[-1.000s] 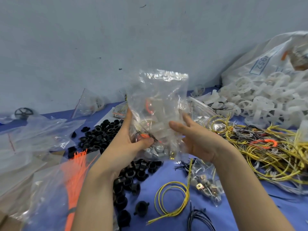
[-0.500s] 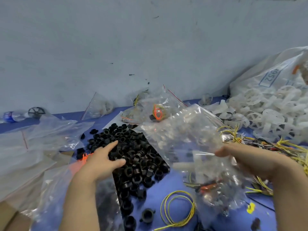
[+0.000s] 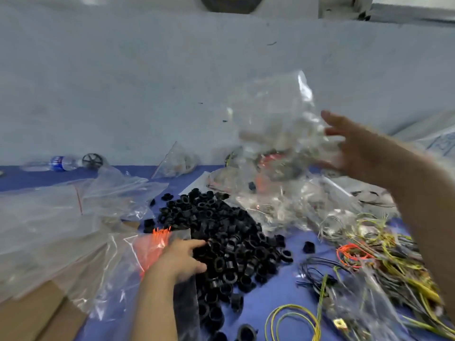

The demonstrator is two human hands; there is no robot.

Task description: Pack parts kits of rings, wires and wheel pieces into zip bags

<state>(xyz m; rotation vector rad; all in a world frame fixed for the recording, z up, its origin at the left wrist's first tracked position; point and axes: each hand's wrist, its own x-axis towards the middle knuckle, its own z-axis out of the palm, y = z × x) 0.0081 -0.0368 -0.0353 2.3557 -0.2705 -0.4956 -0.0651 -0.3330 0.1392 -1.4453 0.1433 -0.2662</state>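
One filled zip bag [image 3: 278, 134], blurred, seems to hold white pieces and orange wire; it hangs above the blue table [image 3: 266, 299]. Right hand [image 3: 357, 148] spreads open, fingertips against its side. Left hand [image 3: 179, 257], fingers relaxed, touches the black rings [image 3: 234, 237].

rings [image 3: 229, 242] black | tablecloth [image 3: 275, 291] blue | wire loop [image 3: 293, 307] yellow | ties [image 3: 157, 238] orange | bag [image 3: 278, 134] clear

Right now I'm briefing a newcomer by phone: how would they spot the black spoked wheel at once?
Follow the grey wall down to the far left of the blue table. There, beside a water bottle, sits the black spoked wheel. Unlike the black rings heaped mid-table, it is alone, with spokes.
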